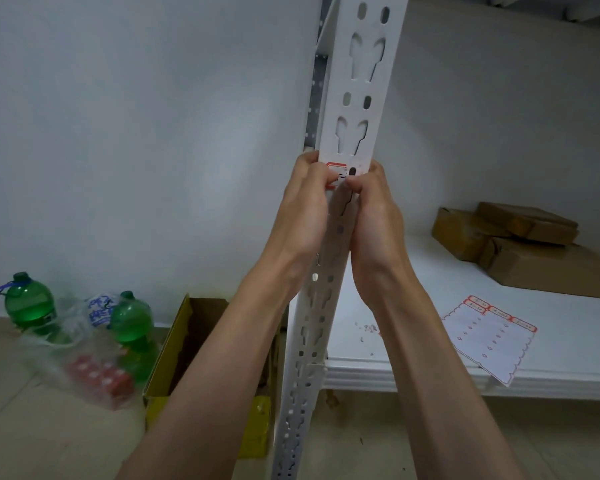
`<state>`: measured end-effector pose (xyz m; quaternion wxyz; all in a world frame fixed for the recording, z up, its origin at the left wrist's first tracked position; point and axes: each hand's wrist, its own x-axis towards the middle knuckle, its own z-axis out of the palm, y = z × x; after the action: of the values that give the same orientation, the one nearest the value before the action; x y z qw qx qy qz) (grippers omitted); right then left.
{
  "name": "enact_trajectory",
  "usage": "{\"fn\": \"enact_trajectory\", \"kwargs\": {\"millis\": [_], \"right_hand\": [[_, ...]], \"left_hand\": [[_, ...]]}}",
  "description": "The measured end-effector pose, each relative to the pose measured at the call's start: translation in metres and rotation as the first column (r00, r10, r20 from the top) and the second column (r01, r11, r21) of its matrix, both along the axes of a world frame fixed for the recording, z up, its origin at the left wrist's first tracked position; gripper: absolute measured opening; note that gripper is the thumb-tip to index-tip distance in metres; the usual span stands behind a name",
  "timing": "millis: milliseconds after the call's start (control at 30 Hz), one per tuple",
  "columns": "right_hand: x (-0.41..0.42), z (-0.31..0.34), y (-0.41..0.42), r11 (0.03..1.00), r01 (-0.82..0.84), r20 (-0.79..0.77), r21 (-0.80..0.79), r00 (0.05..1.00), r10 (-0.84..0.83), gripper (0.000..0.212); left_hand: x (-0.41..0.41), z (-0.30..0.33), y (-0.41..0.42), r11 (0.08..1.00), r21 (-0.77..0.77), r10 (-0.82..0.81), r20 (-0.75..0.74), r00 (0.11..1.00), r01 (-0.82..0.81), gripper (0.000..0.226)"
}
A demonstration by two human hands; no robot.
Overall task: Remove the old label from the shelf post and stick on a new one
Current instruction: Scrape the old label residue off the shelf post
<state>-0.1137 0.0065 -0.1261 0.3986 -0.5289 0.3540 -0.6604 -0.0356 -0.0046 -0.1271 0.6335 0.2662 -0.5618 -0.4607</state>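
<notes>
Working the small red-bordered white paper label (336, 173) on the white perforated steel shelf post (347, 109).

I'd press from the centre outward, or peel slowly if it's the old one; I can't tell. My left hand (307, 216) pinches its edge at 9 o'clock, right hand (373, 216) curled at 3 o'clock, fingertips against it. The red-trimmed sticker sheet (489, 336) waits on the white shelf board (413, 299).

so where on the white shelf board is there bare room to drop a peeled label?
Bare white shelf board between the perforated white post and the brown cardboard parcels, behind the red-bordered sticker sheet. Small scraps litter the front near the post. Both hands, left and right, crowd the red-edged label.
</notes>
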Motion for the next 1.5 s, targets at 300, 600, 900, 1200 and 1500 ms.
{"fn": "enact_trajectory", "kwargs": {"millis": [300, 600, 900, 1200, 1500], "right_hand": [[0.000, 0.001, -0.001, 1.000, 0.021, 0.014, 0.006, 1.000, -0.021, 0.033], [0.002, -0.003, -0.005, 0.999, 0.032, 0.030, 0.010, 0.999, -0.032, 0.025], [0.001, -0.006, -0.013, 0.999, -0.002, 0.070, 0.033, 0.998, 0.000, 0.035], [0.002, -0.005, -0.013, 1.000, 0.008, 0.078, 0.030, 0.997, -0.011, 0.044], [0.001, -0.006, -0.014, 0.999, -0.007, 0.088, 0.035, 0.996, 0.004, 0.047]], "left_hand": [[-0.002, 0.003, 0.005, 0.999, 0.014, 0.030, 0.042, 0.999, -0.031, 0.022], [-0.012, 0.008, 0.005, 0.988, 0.068, 0.139, 0.015, 0.990, -0.140, 0.022], [-0.015, 0.013, 0.006, 0.981, 0.058, 0.184, 0.044, 0.982, -0.186, 0.010], [-0.013, 0.014, 0.004, 0.980, 0.061, 0.185, 0.070, 0.980, -0.189, 0.008], [-0.014, 0.013, 0.006, 0.981, 0.080, 0.170, 0.066, 0.983, -0.175, 0.019]]}}
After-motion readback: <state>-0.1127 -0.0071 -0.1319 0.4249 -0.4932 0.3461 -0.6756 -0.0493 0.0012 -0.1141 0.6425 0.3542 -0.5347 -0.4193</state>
